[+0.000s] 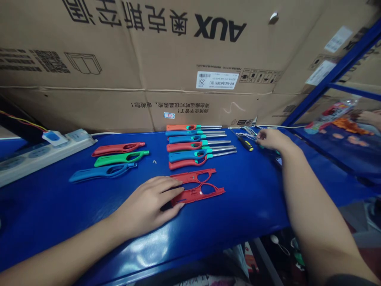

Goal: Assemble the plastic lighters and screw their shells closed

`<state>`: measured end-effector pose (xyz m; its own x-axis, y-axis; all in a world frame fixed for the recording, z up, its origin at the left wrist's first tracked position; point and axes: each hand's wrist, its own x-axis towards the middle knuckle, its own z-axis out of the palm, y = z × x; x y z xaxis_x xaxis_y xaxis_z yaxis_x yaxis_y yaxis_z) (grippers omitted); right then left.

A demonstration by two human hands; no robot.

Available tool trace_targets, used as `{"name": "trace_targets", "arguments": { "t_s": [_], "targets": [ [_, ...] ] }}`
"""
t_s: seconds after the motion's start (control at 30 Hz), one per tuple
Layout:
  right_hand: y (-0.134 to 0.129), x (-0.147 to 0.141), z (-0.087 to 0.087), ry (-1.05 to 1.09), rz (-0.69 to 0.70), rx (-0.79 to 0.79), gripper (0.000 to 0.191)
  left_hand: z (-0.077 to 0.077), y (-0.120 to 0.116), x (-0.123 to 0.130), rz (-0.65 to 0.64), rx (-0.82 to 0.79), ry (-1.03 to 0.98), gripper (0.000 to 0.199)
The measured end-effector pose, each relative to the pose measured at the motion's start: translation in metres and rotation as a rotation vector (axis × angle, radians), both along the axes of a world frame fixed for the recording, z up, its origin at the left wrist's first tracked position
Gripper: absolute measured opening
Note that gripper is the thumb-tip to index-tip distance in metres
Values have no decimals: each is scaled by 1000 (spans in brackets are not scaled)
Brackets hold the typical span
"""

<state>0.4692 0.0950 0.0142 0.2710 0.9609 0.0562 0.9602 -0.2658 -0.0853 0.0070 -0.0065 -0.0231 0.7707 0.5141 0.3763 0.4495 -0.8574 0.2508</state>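
Note:
Two red casing halves lie side by side on the blue table, inner sides up. My left hand rests over their left ends, its fingers apart on the pieces. At the back right, my right hand is among small metal parts, fingers bent together; what they hold, if anything, is too small to make out. A black and yellow screwdriver lies just left of it. Several assembled lighters with metal tubes form a column behind the casing halves. Three closed casings, red, green and blue, lie further left.
A power strip with a plug stands on the left. Cardboard walls the back. Blue frame bars rise at the right, with a bottle and another person's hand beyond. Tiny pins lie near the middle.

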Motion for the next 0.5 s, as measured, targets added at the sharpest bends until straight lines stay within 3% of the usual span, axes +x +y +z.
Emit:
{"name": "trace_targets", "arguments": {
  "t_s": [0.27, 0.37, 0.5],
  "targets": [
    [-17, -46, 27, 63, 227, 394, 16, 17, 2, -8, -25, -4, 185, 31],
    [-30, -79, 33, 336, 450, 535, 19, 25, 0, -10, 14, -26, 266, 31],
    [-54, -125, 34, 716, 685, 285, 22, 30, -2, -17, 36, -26, 287, 24]
  ]
}}
